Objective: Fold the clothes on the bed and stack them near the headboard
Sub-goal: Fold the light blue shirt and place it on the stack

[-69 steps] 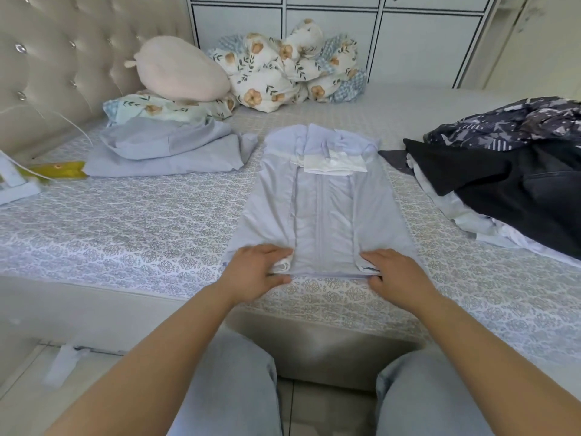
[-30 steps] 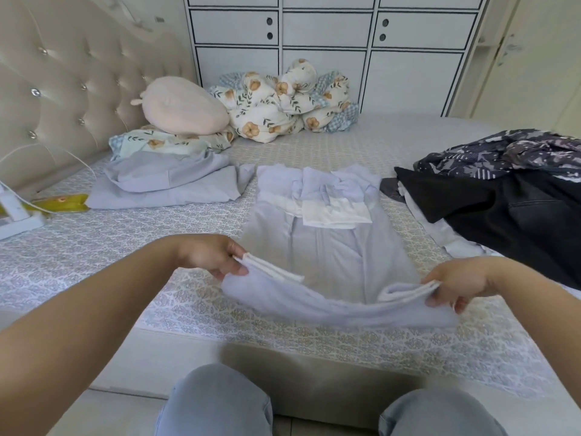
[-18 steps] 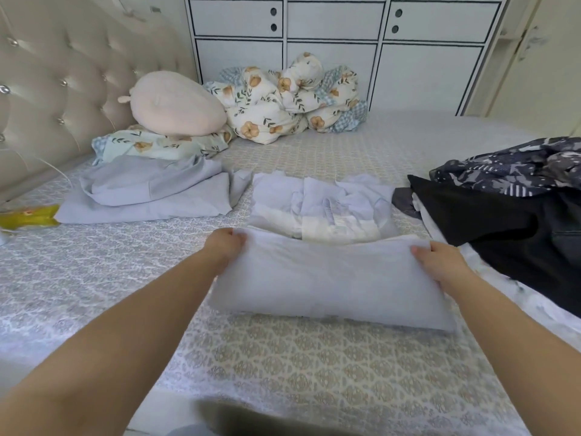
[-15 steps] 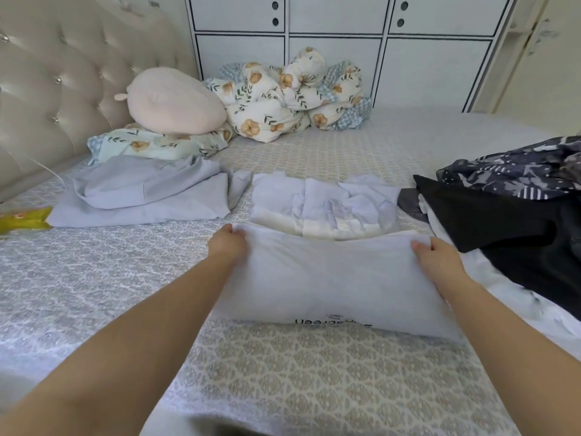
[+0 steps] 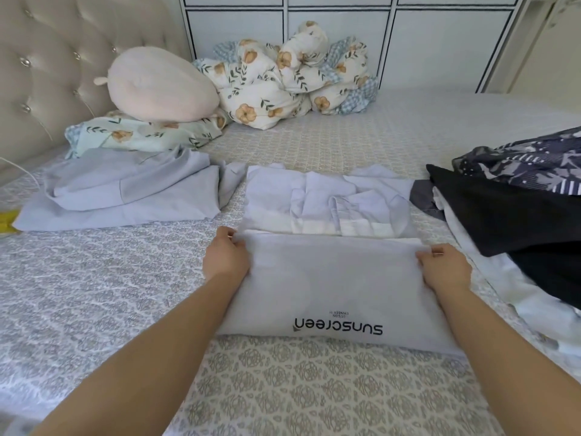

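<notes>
A pale lilac jacket (image 5: 327, 278) lies in the middle of the bed, its lower half folded up over itself so a black "sunscreen" print shows upside down. Its collar end (image 5: 327, 199) pokes out beyond the fold. My left hand (image 5: 225, 259) pinches the left corner of the folded edge. My right hand (image 5: 445, 269) pinches the right corner. A folded lilac garment (image 5: 119, 193) lies to the left near the tufted headboard (image 5: 47, 73). A heap of unfolded dark clothes (image 5: 515, 212) sits at the right.
A pink plush cushion (image 5: 160, 84) rests on a floral pillow (image 5: 141, 136) by the headboard. A bundled floral quilt (image 5: 289, 73) lies at the back against white cabinets (image 5: 440, 39). A yellow object (image 5: 6, 220) lies at the far left. The patterned bedsheet (image 5: 94, 294) is bare in front left.
Both hands lifted the jacket's lower hem, carried it forward and laid it over the upper part. The fold has settled flat, and the print has come into view.
</notes>
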